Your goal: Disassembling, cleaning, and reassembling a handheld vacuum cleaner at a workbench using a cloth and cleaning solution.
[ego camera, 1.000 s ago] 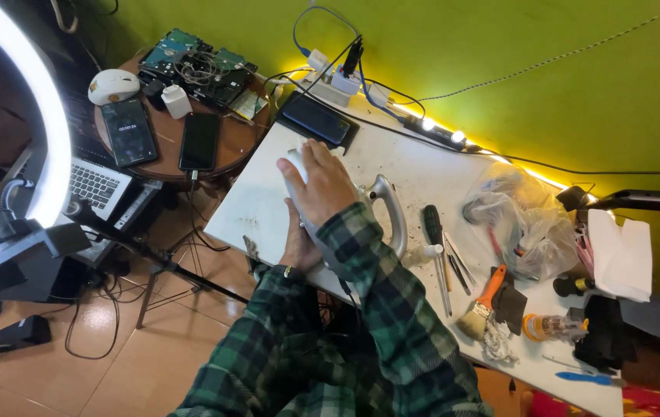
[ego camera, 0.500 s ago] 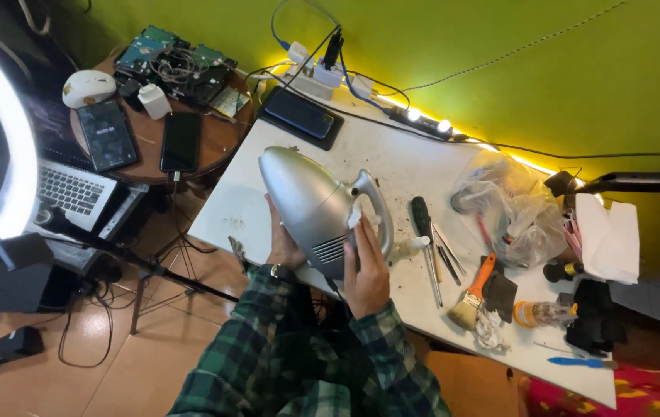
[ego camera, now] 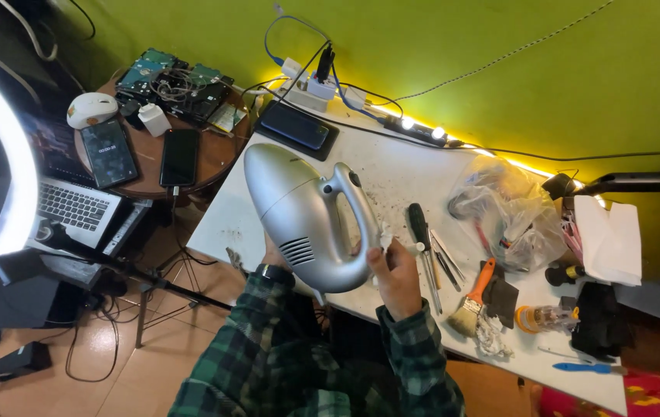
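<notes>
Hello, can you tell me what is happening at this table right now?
A person in a green plaid shirt holds a silver handheld vacuum cleaner above a white table. The right hand is at its rear end beside the handle and pinches something small and white. The left hand supports it from below, mostly hidden. On the table lie a screwdriver, a paintbrush with an orange handle and a plastic bag.
</notes>
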